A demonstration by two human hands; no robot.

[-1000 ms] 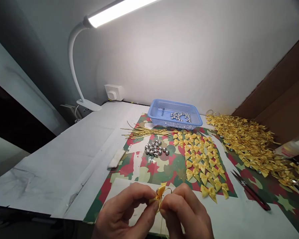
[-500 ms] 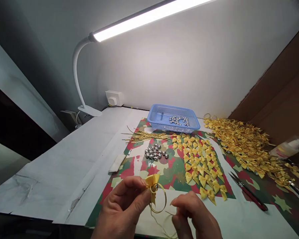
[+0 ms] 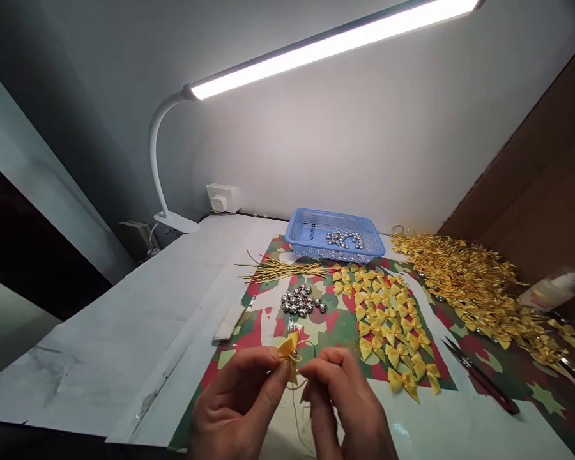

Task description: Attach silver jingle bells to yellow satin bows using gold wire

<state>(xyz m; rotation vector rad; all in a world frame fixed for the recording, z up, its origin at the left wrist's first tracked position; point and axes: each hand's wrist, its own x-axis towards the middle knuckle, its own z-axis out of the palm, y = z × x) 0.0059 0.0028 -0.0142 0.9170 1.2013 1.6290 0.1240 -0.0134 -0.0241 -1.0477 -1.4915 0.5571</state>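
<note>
My left hand (image 3: pixel 242 402) pinches a small yellow ribbon bow (image 3: pixel 287 350) between thumb and forefinger, low in the middle of the view. A thin gold cord (image 3: pixel 297 409) runs around the bow and hangs down between the hands. My right hand (image 3: pixel 345 399) is close against the bow, its fingertips gripping the cord. Both hands hover just above the near edge of the camouflage-patterned mat (image 3: pixel 326 326).
Rows of yellow bows (image 3: pixel 388 313), a cluster of silver bells (image 3: pixel 301 300) and a bundle of gold cords (image 3: pixel 280 268) lie on the mat. A blue basket (image 3: pixel 297 233) holds more bells. A heap of finished bows (image 3: pixel 479 284), scissors (image 3: pixel 482 377) and a desk lamp (image 3: pixel 172 217) surround them.
The gold cord's wide loop has drawn tight around the bow. My right hand moved from below right up against the bow. The camera tilted slightly.
</note>
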